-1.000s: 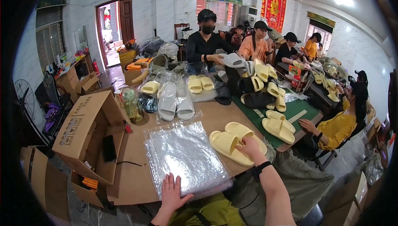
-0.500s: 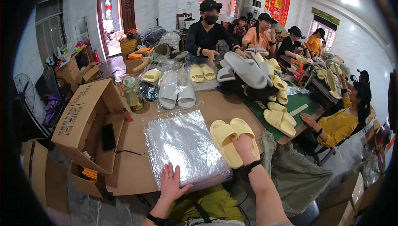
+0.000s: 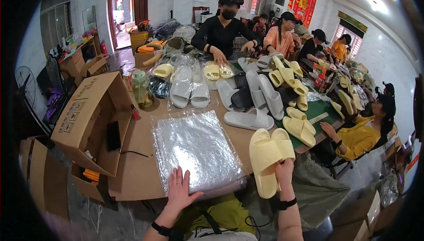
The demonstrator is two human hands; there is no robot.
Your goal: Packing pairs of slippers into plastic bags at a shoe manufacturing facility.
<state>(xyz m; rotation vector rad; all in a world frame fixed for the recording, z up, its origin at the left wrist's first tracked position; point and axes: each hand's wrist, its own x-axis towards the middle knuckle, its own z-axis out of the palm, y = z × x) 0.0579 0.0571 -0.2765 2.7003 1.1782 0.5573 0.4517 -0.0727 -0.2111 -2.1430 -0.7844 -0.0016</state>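
Note:
My left hand (image 3: 180, 190) lies flat, fingers spread, on the near left part of a stack of clear plastic bags (image 3: 196, 150). To its right, my right hand (image 3: 285, 170) grips a pair of pale yellow slide slippers (image 3: 267, 157), held together at the table's near right edge. The fingers reach in under the strap of the right slipper and are partly hidden. Beyond the bags, a grey slide slipper (image 3: 249, 119) lies sideways, with more grey slippers (image 3: 260, 91) piled behind it. Another yellow pair (image 3: 299, 128) rests on the green mat.
An opened cardboard box (image 3: 84, 121) with a dark phone (image 3: 113, 136) stands at the left, beside a glass jar (image 3: 141, 90). Bagged grey slippers (image 3: 180, 86) lie farther back. A co-worker in black (image 3: 225, 33) handles bagged slippers across the table; another in yellow (image 3: 362, 128) sits at the right.
My right hand has shifted the yellow pair rightward and nearer, away from the bags. The co-worker in black has let go of grey slippers, which now lie on the table. My left hand stays on the bags.

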